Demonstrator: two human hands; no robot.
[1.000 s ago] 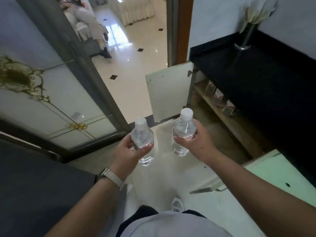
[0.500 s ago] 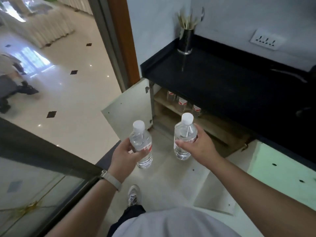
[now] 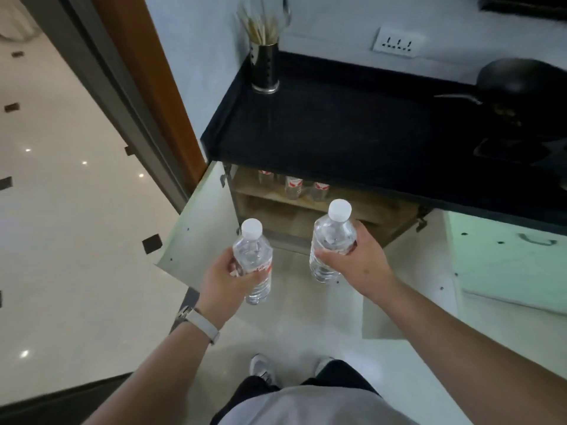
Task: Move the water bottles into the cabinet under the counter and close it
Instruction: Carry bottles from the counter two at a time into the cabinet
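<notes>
Two clear water bottles with white caps are held upright in front of the open cabinet [image 3: 306, 210] under the black counter [image 3: 337, 127]. The left bottle [image 3: 254, 256] is gripped round its middle by the left hand [image 3: 222, 279], the thumb laid beside the red label. The right bottle [image 3: 333, 237] is clasped round its body by the right hand [image 3: 360, 260], the fingers curled behind it. The hands are kept apart, one bottle in each, and the bottles do not touch. Both are carried above the pale floor [image 3: 291, 326], outside the cabinet, the right one nearer the opening.

The left door [image 3: 199, 231] is swung wide open towards the doorway, and the right door [image 3: 503, 271], pale green with a handle, is also open. On the upper wooden shelf [image 3: 343, 202] inside, three shelved bottles [image 3: 293, 187] with red labels are seen close together; their tops are hidden by the counter edge.

On the counter's far left corner a dark utensil holder [image 3: 264, 67] is stood against the wall, and a black pan [image 3: 521, 78] is seen at the right. A white socket [image 3: 398, 42] is fixed on the wall above. A pale watch strap [image 3: 201, 323] is worn on the left wrist, and two shoes [image 3: 260, 368] are seen on the floor below.
</notes>
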